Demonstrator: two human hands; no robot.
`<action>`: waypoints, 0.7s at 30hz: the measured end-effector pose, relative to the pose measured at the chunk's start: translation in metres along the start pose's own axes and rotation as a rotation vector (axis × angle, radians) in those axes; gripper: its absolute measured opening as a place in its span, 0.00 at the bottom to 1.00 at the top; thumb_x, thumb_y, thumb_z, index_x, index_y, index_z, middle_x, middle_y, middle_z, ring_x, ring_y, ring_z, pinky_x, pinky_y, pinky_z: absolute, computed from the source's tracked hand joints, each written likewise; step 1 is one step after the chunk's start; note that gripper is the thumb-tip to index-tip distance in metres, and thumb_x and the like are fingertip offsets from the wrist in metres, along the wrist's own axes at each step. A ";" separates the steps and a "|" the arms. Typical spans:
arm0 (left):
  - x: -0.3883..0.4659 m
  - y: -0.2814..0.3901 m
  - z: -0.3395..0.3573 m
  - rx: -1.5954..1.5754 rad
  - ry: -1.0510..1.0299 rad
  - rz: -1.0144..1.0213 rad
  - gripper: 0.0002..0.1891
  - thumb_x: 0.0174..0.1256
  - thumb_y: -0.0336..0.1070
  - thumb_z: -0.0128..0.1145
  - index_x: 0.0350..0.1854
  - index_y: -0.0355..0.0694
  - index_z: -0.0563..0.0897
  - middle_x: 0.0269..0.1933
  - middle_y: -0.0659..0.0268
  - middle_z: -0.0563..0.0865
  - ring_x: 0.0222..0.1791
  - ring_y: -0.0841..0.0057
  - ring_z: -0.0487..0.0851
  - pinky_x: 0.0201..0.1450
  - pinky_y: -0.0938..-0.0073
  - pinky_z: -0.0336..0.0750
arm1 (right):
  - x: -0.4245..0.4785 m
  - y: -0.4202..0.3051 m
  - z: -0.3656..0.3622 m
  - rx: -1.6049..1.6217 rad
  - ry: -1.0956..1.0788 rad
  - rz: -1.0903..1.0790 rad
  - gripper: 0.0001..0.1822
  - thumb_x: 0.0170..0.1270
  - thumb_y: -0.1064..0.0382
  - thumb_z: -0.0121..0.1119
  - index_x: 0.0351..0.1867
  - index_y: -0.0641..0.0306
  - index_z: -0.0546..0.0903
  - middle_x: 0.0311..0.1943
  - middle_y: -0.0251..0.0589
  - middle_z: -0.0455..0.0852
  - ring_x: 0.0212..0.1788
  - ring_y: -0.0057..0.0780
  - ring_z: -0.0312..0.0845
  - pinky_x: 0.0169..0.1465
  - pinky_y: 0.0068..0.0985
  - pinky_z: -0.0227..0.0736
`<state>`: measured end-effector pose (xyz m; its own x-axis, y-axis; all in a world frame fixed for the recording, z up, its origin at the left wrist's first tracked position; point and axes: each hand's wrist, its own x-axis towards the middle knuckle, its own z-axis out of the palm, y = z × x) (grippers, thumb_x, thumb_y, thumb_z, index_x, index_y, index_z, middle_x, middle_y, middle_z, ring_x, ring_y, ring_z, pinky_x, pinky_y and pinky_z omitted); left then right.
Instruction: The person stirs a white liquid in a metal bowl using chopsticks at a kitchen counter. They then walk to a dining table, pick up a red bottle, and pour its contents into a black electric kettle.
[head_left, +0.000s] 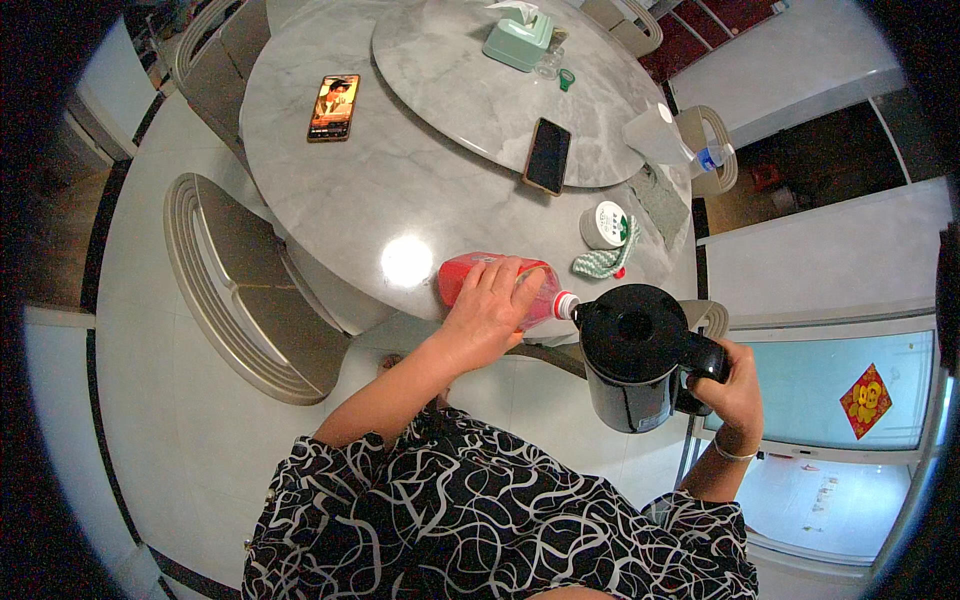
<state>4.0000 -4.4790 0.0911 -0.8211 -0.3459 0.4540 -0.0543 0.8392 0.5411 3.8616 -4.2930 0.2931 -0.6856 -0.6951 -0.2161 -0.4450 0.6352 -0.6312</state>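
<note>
My left hand (491, 311) is closed around a clear plastic bottle with a red label (463, 276), tilted over at the near edge of the round marble-look table (337, 217). The bottle's open mouth points right and meets the spout of a black electric kettle (634, 337). My right hand (731, 386) grips the kettle's handle. Whether liquid runs between spout and bottle cannot be told. Just behind the kettle, a small red cap (619, 273) lies beside a green and white patterned cloth strap (600, 261). A lidded white tub (604, 225) stands by the strap.
A dark phone (548, 156) lies at the edge of the raised turntable (465, 112); another phone (333, 109), screen lit, lies at the left. Farther back are a green tissue box (517, 39) and white cups (656, 135). Chairs (255, 300) surround the table.
</note>
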 end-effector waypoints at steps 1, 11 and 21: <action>0.000 0.000 0.000 0.002 -0.003 0.001 0.41 0.35 0.34 0.68 0.57 0.36 0.62 0.53 0.48 0.67 0.55 0.56 0.67 0.56 0.57 0.60 | 0.000 -0.001 -0.001 -0.010 -0.003 0.012 0.12 0.29 0.66 0.56 0.20 0.70 0.74 0.16 0.24 0.68 0.19 0.12 0.58 0.21 0.15 0.54; -0.001 0.000 -0.004 0.005 -0.007 -0.001 0.40 0.35 0.34 0.68 0.57 0.36 0.63 0.52 0.48 0.67 0.55 0.56 0.67 0.55 0.57 0.60 | 0.001 0.001 -0.002 -0.019 -0.026 0.022 0.13 0.29 0.65 0.57 0.21 0.70 0.75 0.16 0.25 0.69 0.19 0.12 0.59 0.22 0.15 0.55; -0.001 -0.001 -0.005 -0.023 0.012 0.007 0.41 0.34 0.34 0.68 0.56 0.35 0.63 0.51 0.48 0.68 0.54 0.56 0.67 0.54 0.59 0.61 | 0.001 -0.009 0.000 -0.004 -0.026 0.026 0.12 0.30 0.65 0.57 0.20 0.71 0.74 0.16 0.25 0.69 0.19 0.12 0.60 0.21 0.15 0.55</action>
<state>4.0032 -4.4819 0.0934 -0.8145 -0.3455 0.4661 -0.0359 0.8318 0.5539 3.8650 -4.2992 0.2984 -0.6817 -0.6870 -0.2517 -0.4299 0.6545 -0.6220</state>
